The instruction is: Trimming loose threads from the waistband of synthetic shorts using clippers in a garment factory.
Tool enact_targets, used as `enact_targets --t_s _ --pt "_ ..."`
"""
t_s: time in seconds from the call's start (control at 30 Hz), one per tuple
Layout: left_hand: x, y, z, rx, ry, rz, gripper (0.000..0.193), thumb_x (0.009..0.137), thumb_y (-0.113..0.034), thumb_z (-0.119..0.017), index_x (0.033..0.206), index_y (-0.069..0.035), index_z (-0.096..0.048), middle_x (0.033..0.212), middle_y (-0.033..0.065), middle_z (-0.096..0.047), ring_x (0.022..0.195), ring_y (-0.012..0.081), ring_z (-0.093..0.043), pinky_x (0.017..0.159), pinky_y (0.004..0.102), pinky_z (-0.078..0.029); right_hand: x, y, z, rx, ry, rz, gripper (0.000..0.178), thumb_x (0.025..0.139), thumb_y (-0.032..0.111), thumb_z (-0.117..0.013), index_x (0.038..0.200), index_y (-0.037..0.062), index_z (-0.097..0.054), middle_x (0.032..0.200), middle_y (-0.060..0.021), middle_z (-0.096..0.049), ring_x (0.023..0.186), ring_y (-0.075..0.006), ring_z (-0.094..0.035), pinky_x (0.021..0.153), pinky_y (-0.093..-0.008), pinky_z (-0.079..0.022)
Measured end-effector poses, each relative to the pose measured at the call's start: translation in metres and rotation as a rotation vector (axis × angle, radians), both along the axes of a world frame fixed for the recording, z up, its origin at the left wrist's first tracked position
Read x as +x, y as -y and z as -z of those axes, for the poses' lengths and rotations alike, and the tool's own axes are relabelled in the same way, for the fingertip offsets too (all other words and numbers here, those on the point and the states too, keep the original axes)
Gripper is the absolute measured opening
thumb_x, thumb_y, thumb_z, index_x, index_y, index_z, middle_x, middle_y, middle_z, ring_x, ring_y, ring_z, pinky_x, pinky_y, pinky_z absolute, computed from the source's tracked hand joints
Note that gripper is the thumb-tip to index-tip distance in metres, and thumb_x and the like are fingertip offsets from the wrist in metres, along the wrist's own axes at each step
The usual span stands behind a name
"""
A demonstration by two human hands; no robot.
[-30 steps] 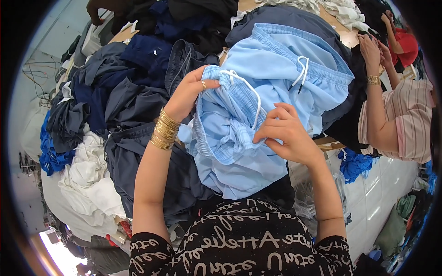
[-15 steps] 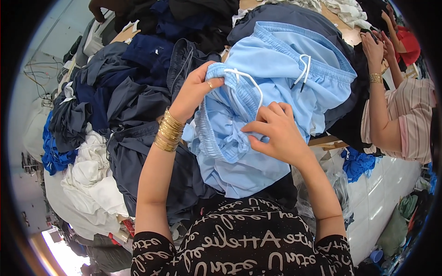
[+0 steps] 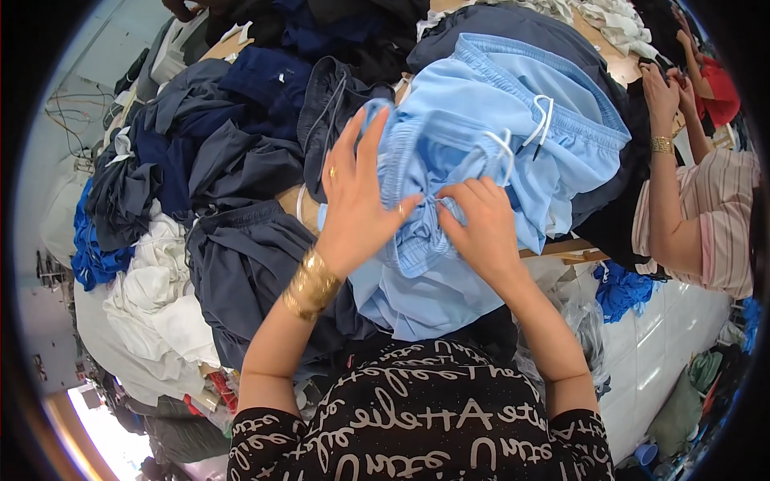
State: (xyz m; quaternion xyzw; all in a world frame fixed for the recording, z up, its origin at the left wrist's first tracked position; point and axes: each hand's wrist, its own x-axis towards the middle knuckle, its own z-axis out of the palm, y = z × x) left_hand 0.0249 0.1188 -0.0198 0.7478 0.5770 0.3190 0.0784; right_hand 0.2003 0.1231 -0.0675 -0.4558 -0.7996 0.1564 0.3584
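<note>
Light blue shorts (image 3: pixel 409 297) with a gathered elastic waistband lie bunched in front of me. My right hand (image 3: pixel 485 232) is closed, thumb and fingers pinching the light blue fabric inside the waistband opening. Over the left side of that waistband my left hand (image 3: pixel 357 200) is spread, its thumb reaching toward the pinched spot. A white drawstring (image 3: pixel 504 152) loops out of the waistband above my right hand. Just behind lies another light blue pair of shorts (image 3: pixel 509 88), with a white drawstring (image 3: pixel 545 120) that has dark tips.
Dark grey shorts (image 3: pixel 249 264) and navy garments (image 3: pixel 269 80) are heaped to the left, with white cloth (image 3: pixel 152 280) beyond. A co-worker's arm (image 3: pixel 670 192) handles black fabric at the right. Blue cloth (image 3: pixel 622 289) and clear plastic (image 3: pixel 577 321) lie lower right.
My left hand has let go of the waistband's top edge and opened, moving down and right. The waistband has folded over toward the right. My right hand has closed on the fabric.
</note>
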Motion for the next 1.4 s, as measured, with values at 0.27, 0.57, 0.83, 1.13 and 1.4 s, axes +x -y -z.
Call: enact_targets --t_s 0.27,0.57,0.83,1.13,1.4 --pt "-0.055 0.053 0.05 -0.699 0.747 -0.161 0.031 0.092 -0.025 -0.051 0.102 0.004 -0.055 0.089 0.0006 -0.06 0.077 0.0099 -0.056 0.072 0.0252 -0.045 -0.002 0.0 -0.01 0.169 0.048 -0.079 0.019 0.068 0.007 -0.066 0.086 0.0077 -0.06 0.09 -0.0034 -0.054 0.087 -0.0225 -0.05 0.074 -0.035 -0.036" --pt "-0.045 0.035 0.042 -0.654 1.962 0.158 0.044 0.096 -0.038 -0.034 0.125 -0.006 -0.043 0.126 0.0052 -0.05 0.115 0.0197 -0.048 0.099 0.0366 -0.035 -0.011 0.028 -0.02 0.154 0.175 -0.418 0.017 0.066 0.019 -0.068 0.072 0.0125 -0.053 0.088 0.0008 -0.052 0.095 -0.0164 -0.049 0.096 -0.0482 -0.027" --pt "-0.043 0.025 0.053 -0.717 2.267 0.372 0.047 0.097 -0.039 -0.029 0.126 -0.005 -0.043 0.126 0.0092 -0.05 0.116 0.0247 -0.047 0.103 0.0416 -0.031 -0.007 0.029 -0.02 0.169 0.164 -0.413 0.02 0.068 0.022 -0.069 0.076 0.0126 -0.054 0.087 0.0007 -0.051 0.089 -0.0167 -0.049 0.09 -0.0439 -0.031" --pt "-0.038 0.025 0.057 -0.726 2.398 0.47 0.049 0.095 -0.04 -0.035 0.128 -0.005 -0.041 0.129 0.0106 -0.048 0.119 0.0267 -0.045 0.102 0.0423 -0.032 -0.01 0.028 -0.017 0.018 -0.034 -0.286 0.018 0.069 0.018 -0.071 0.08 0.0107 -0.059 0.073 0.0012 -0.055 0.072 -0.0195 -0.05 0.074 -0.0345 -0.035" --pt "-0.036 0.049 0.062 -0.881 1.949 0.11 0.039 0.09 -0.019 -0.051 0.125 -0.003 -0.042 0.119 0.0081 -0.053 0.108 0.0218 -0.053 0.094 0.0383 -0.042 -0.004 0.025 0.005 0.19 -0.086 -0.185 0.015 0.068 0.008 -0.067 0.079 0.0086 -0.057 0.071 -0.0001 -0.055 0.067 -0.0176 -0.05 0.07 -0.0333 -0.038"
